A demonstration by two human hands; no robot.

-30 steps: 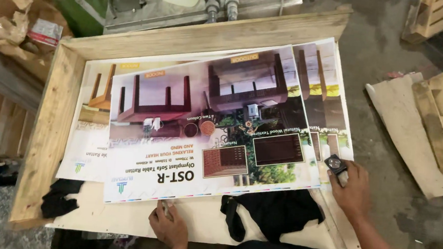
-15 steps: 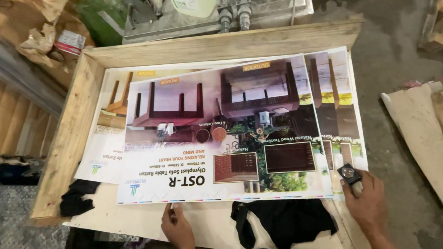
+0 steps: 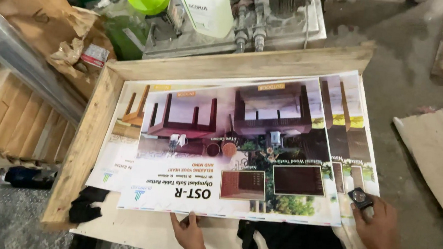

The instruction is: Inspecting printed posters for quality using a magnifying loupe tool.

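One frame: a shallow wooden tray (image 3: 87,145) holds the printed sheets.
Posters: several furniture posters (image 3: 230,152) lie stacked flat inside it.
Cloth: black rags (image 3: 291,245) sit at the near edge.
Left hand (image 3: 189,233): fingers spread, touching the top poster's near edge.
Right hand (image 3: 380,232): fingers curled around a small black magnifier (image 3: 360,197) at the posters' right corner.
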